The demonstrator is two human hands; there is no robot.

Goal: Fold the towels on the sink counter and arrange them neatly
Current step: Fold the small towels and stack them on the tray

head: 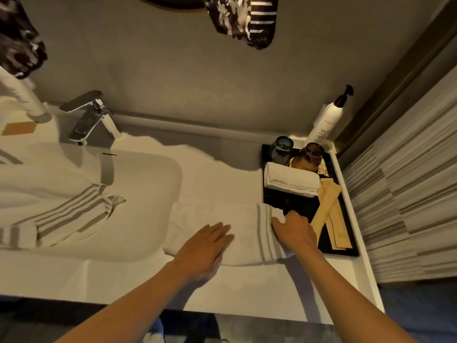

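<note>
A white towel with grey stripes (244, 231) lies spread on the counter (247, 288) between the sink and the black tray. My left hand (207, 246) rests flat on its left half, fingers together. My right hand (294, 231) pinches the towel's striped right edge next to the tray. A second striped towel (61, 206) lies crumpled across the sink basin (153, 184). A small folded white towel (291, 181) sits on the black tray (346, 251).
The tray also holds two glass tumblers (306, 157) and paper-wrapped items (331, 219). A pump bottle (326, 120) stands in the back right corner. The chrome faucet (91, 117) is behind the basin. A wall borders the counter on the right.
</note>
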